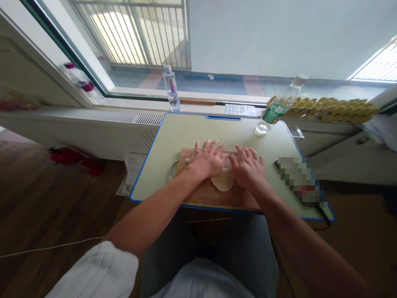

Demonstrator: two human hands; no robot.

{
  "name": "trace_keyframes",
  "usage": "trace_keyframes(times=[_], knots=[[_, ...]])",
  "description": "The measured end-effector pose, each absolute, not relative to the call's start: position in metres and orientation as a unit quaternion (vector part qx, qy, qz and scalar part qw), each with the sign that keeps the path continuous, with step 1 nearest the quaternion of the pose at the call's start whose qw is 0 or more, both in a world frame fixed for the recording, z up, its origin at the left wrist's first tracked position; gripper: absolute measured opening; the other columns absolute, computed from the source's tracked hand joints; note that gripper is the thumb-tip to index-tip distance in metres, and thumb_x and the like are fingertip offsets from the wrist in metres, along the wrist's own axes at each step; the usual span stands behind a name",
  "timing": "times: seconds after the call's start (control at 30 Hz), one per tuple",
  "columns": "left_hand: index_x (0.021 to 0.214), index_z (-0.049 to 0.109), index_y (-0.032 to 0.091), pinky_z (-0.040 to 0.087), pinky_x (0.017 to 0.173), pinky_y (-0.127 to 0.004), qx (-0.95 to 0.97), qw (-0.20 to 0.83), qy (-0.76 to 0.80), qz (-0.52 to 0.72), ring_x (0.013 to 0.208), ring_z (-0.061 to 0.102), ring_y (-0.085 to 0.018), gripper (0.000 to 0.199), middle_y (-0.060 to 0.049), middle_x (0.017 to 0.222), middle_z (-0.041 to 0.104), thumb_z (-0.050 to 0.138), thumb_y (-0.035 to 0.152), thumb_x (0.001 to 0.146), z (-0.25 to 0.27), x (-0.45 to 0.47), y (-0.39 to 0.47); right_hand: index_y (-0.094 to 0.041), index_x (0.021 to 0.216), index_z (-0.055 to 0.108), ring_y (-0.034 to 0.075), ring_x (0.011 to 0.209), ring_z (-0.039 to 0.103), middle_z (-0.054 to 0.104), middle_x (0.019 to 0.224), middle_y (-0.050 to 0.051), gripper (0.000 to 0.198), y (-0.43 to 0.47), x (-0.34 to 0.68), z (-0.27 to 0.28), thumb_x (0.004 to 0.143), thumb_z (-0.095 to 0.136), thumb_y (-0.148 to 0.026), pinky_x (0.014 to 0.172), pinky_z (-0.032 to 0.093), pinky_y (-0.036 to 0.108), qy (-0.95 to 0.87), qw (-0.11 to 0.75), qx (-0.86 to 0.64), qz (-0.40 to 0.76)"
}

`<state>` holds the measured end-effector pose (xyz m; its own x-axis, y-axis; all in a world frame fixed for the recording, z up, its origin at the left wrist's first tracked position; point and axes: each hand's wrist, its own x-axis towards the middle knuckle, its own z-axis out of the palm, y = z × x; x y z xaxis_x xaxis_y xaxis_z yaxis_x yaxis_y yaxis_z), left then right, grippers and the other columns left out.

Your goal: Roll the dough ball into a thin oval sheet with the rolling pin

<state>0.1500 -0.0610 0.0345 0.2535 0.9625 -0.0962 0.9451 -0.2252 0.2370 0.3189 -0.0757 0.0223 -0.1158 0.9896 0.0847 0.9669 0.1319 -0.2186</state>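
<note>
A flat round of dough [223, 182] lies on a wooden cutting board [204, 196] on the small table. My left hand [208, 159] rests over the board's far left part, palm down with its fingers stretched and spread. Beside it, my right hand [247, 165] lies palm down at the dough's right side, fingers also extended forward. The two thumbs nearly meet above the dough's far edge. Between the hands a bit of a pale rod [228, 164], probably a rolling pin, shows under them; most of it is hidden.
The blue-edged table [173, 128] stands against the windowsill. A bottle with a green label [274, 111] is at its far right, and a blurred-out device [299, 182] with a cable lies nearer. On the sill are a clear bottle [172, 91] and yellow egg-carton-like trays [338, 109].
</note>
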Motion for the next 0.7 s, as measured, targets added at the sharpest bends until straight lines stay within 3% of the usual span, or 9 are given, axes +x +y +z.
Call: trace_keyframes(times=[0.23, 0.53, 0.7], knots=[[0.165, 0.048, 0.024, 0.019, 0.135, -0.069, 0.773, 0.108, 0.623, 0.042, 0.166, 0.03, -0.032, 0.064, -0.011, 0.18, 0.036, 0.023, 0.052, 0.113, 0.033, 0.154, -0.019, -0.015, 0.165, 0.046, 0.038, 0.158, 0.037, 0.047, 0.172, 0.017, 0.065, -0.032, 0.318, 0.031, 0.11, 0.029, -0.045, 0.127, 0.028, 0.073, -0.706, 0.093, -0.693, 0.109], [0.17, 0.044, 0.026, 0.018, 0.136, -0.066, 0.772, 0.108, 0.625, 0.048, 0.167, 0.029, -0.033, 0.065, -0.007, 0.181, 0.034, 0.023, 0.051, 0.113, 0.028, 0.149, -0.09, -0.022, 0.165, 0.05, 0.034, 0.159, 0.038, 0.051, 0.17, 0.01, 0.062, -0.107, 0.318, 0.018, 0.114, 0.027, -0.047, 0.13, 0.03, 0.06, -0.761, 0.113, -0.638, 0.023], [0.17, 0.042, 0.029, 0.019, 0.134, -0.07, 0.77, 0.119, 0.626, 0.039, 0.167, 0.029, -0.034, 0.066, -0.007, 0.181, 0.034, 0.024, 0.054, 0.113, 0.031, 0.15, -0.077, -0.022, 0.164, 0.051, 0.036, 0.156, 0.041, 0.053, 0.168, 0.01, 0.063, -0.096, 0.318, 0.02, 0.113, 0.028, -0.05, 0.128, 0.033, 0.059, -0.75, 0.099, -0.654, 0.029]])
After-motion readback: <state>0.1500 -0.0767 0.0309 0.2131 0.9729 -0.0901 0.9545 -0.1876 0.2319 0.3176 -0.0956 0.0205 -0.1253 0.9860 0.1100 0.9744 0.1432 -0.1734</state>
